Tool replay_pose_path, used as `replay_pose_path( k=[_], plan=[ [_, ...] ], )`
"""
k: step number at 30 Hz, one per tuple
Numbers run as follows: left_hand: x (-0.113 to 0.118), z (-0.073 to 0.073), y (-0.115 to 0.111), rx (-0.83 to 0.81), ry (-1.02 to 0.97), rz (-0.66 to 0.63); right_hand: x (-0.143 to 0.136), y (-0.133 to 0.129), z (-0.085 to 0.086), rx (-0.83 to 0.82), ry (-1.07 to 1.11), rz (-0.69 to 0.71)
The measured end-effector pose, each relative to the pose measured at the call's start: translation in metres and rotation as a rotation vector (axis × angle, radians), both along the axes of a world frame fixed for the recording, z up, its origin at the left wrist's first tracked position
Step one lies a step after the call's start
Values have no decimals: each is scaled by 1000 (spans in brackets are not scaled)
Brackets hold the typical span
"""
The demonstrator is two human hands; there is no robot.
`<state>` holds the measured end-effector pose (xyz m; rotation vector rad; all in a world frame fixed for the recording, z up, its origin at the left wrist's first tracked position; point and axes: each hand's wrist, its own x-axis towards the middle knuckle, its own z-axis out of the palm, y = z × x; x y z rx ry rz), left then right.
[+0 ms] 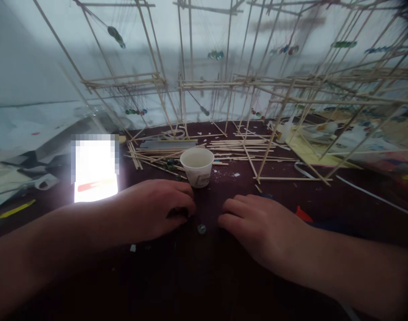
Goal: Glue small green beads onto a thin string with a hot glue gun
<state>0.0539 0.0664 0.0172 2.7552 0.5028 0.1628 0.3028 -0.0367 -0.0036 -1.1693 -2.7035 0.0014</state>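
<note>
A small glass marble (pixel 201 229) lies on the dark table (pixel 177 285) between my two hands. Just left of it, my left hand (pixel 166 205) has its fingers curled, with thumb and fingertips near each other; whether anything is between them is too dark to tell. To the right of the marble, my right hand (pixel 250 218) rests on the table with its fingers bent and pressed together, and what is under them is hidden. Behind my left fingertips stands a white paper cup (pixel 197 167), upright and touched by neither palm.
Thin wooden sticks (pixel 240 145) lie in a pile behind the cup. Stick frames (pixel 287 96) with hanging marbles (pixel 216 55) fill the back. A bright phone screen (pixel 96 169) stands at left, beside plastic wrap. Yellow paper (pixel 311 149) and a red object (pixel 304 214) are at right.
</note>
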Motion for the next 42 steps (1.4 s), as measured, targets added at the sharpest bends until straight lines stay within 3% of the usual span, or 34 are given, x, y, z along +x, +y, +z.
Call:
replay_pose_path(
  k=[6,24,34,42],
  plan=[
    [-2,6,-3,63,54,-12,3,0,-4,59,47,15],
    [3,-4,-5,519,4,-244,1,0,0,23,-20,-8],
    [1,-12,-3,470,-79,-120,-3,1,6,-65,-88,-43],
    [-1,3,-6,376,-122,38,-2,-1,8,-81,-96,-52]
  ],
)
